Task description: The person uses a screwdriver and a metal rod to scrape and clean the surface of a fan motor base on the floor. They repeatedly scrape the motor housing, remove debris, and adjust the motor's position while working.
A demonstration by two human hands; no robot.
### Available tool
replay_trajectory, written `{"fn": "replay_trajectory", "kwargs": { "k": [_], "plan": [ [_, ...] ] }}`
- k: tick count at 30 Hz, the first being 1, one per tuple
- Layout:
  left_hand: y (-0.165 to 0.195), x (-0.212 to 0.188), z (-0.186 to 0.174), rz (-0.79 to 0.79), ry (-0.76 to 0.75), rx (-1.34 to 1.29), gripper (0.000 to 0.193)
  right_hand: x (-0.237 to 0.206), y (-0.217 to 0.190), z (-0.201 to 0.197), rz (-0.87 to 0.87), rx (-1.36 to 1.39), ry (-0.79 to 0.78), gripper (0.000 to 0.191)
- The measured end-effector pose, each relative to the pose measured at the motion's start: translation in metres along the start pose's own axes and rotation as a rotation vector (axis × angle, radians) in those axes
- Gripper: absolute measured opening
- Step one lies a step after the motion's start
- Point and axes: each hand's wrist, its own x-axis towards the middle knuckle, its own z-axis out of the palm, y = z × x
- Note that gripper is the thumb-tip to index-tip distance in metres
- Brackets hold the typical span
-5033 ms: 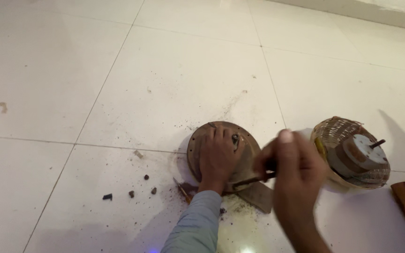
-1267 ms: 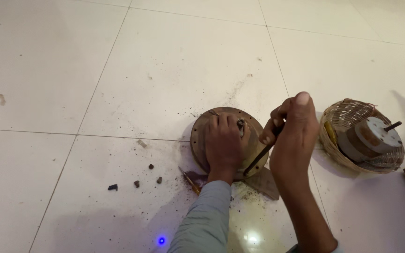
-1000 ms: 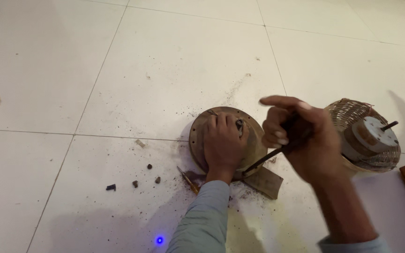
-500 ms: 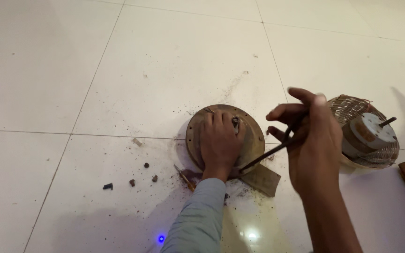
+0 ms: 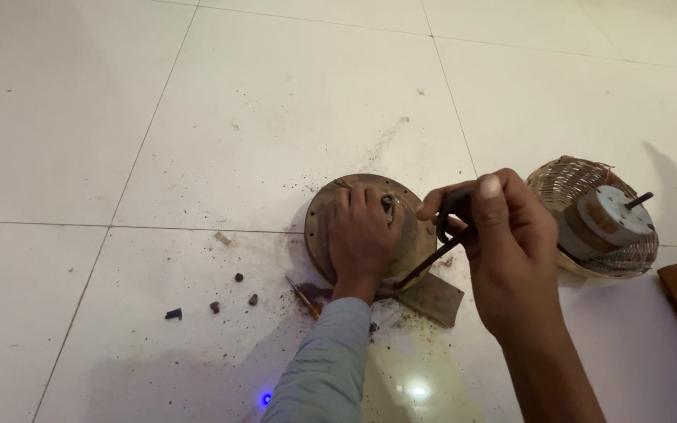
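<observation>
Left hand [image 5: 363, 235] lies flat, palm down and fingers spread, pressing on the round rusty metal plate [image 5: 319, 231], a dull brown disc with small holes around its rim, sitting on the glossy white tiled floor [image 5: 276, 102]. Right hand [image 5: 503, 243] is curled tight around a thin dark metal rod [image 5: 425, 262], whose tip slants down to the plate's near right edge. Just beside that edge lies a flat brown rectangular piece [image 5: 436, 298]. Right of the plate rests a motor core [image 5: 601, 219], a grey cylinder with a short shaft ringed by coppery wire windings. Left of the plate, small dark crumbs [image 5: 237, 286] and gritty dust scatter over the tiles.
</observation>
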Motion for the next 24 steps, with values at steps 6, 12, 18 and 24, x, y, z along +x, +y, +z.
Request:
{"fn": "replay_trajectory", "kwargs": {
  "k": [6, 12, 18, 24],
  "plan": [
    [0.002, 0.001, 0.001, 0.001, 0.015, -0.012, 0.034, -0.006, 0.002, 0.004, -0.045, 0.176, 0.166, 0.029],
    [0.002, 0.0, 0.0, 0.003, 0.016, 0.0, 0.034, -0.009, 0.022, 0.008, -0.133, -0.036, 0.293, 0.032],
    [0.003, 0.0, 0.0, -0.007, 0.014, -0.011, 0.034, 0.012, 0.023, -0.009, -0.071, 0.109, -0.057, 0.016],
    [0.002, 0.001, 0.0, 0.01, 0.017, 0.007, 0.033, 0.016, 0.0, -0.009, 0.236, -0.296, -0.102, 0.031]
  ]
}}
